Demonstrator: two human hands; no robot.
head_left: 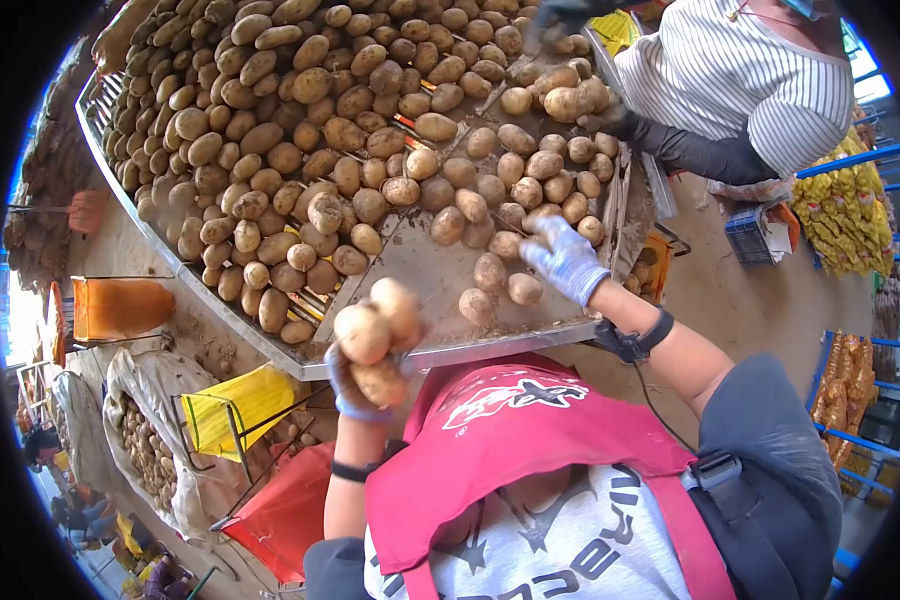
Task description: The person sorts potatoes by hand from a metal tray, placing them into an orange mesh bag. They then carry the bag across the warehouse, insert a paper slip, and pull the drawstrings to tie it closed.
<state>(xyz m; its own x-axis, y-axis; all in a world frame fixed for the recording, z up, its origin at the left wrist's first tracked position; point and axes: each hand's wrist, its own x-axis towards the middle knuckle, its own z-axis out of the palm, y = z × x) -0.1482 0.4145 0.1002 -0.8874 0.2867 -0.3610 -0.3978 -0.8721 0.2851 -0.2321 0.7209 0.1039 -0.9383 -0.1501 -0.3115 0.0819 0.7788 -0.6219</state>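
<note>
My left hand (355,385), in a blue glove, is held up at the near edge of the metal sorting table (440,350) and grips three potatoes (375,335) bunched together. My right hand (565,262), in a pale blue glove, reaches onto the table among loose potatoes (490,272). Its fingertips lie against one potato (545,214), but whether they grip it is unclear. A black band (632,340) sits on my right wrist. A large heap of potatoes (270,120) covers the far and left part of the table.
A second person in a striped top (740,70) stands at the table's far right, one dark-gloved hand (610,122) on potatoes. Orange (120,305), yellow (235,405) and red (280,505) sacks hang below the left edge. Yellow mesh bags (840,210) lie stacked on the right.
</note>
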